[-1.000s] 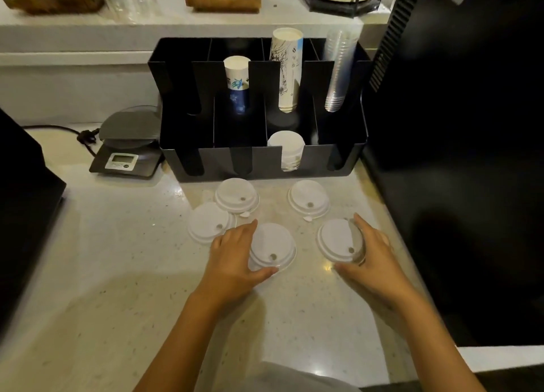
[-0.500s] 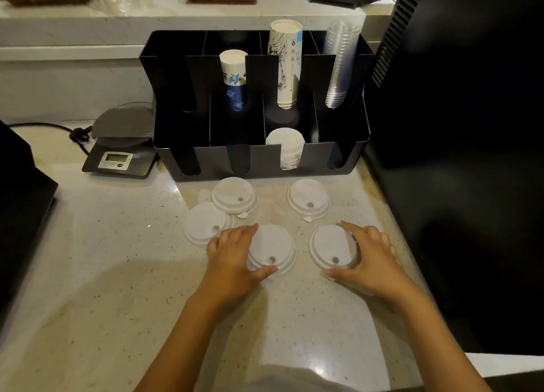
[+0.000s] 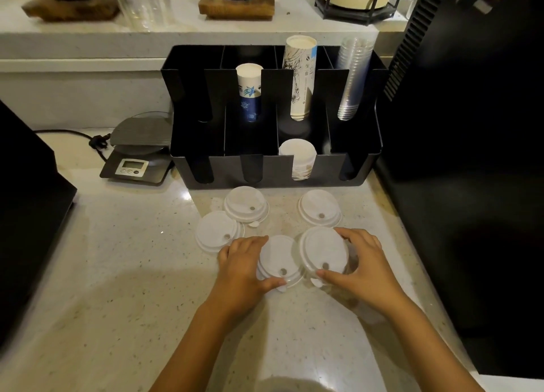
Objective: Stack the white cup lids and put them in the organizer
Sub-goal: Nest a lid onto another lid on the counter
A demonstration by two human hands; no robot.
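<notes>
Several white cup lids lie on the speckled counter in front of the black organizer (image 3: 362,167). My left hand (image 3: 241,268) grips the near-middle lid (image 3: 276,259) by its left rim. My right hand (image 3: 362,262) holds another lid (image 3: 323,250), lifted and tilted, its left edge overlapping the middle lid. Three more lids lie free: one at the left (image 3: 216,229), one behind it (image 3: 245,203), one at the back right (image 3: 319,207). A stack of white lids (image 3: 297,156) sits in a front compartment of the organizer.
The organizer's back slots hold a blue-printed cup stack (image 3: 249,92), a tall paper cup stack (image 3: 300,76) and clear plastic cups (image 3: 351,76). A digital scale (image 3: 138,153) stands left of it. Black appliances flank the counter at left (image 3: 26,203) and right (image 3: 471,185).
My right hand has lifted its lid and carried it left until it overlaps the lid under my left hand. My left hand has stayed on the middle lid.
</notes>
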